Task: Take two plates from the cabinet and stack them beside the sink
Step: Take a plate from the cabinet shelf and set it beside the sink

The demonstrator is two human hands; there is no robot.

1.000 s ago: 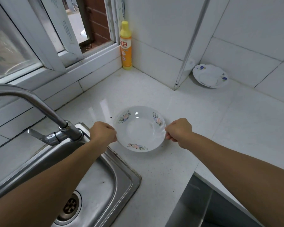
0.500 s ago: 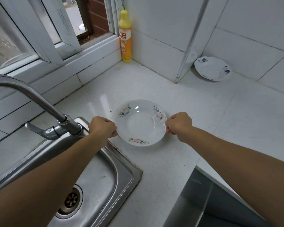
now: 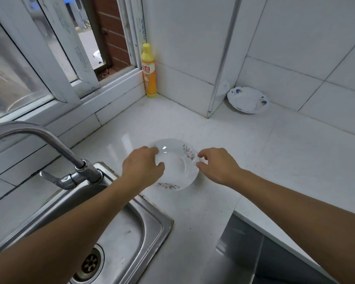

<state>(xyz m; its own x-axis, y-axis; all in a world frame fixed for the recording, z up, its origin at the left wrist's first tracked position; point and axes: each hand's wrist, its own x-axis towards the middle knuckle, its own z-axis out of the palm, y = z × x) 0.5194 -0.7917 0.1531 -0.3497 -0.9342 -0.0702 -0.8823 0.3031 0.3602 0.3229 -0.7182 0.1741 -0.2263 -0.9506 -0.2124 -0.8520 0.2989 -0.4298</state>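
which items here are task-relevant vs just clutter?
Job:
- pink-flowered plate on the counter beside the sink
- left hand and right hand at its rim, fingers loosened

Lying about:
- blue-flowered plate by the far wall (may be the second; cannot tell)
- yellow bottle
- tap

Bare counter (image 3: 275, 160) lay open to the right of the pink-flowered plate (image 3: 178, 171) and behind it, back to the tiled wall. On its left the sink (image 3: 152, 226) rim came close, and the faucet (image 3: 55, 144) arched over the basin beside the left hand (image 3: 140, 168). A yellow detergent bottle (image 3: 149, 72) filled the window corner. A blue-flowered plate (image 3: 247, 100) leaned in the far wall recess, well apart from the right hand (image 3: 217, 165).
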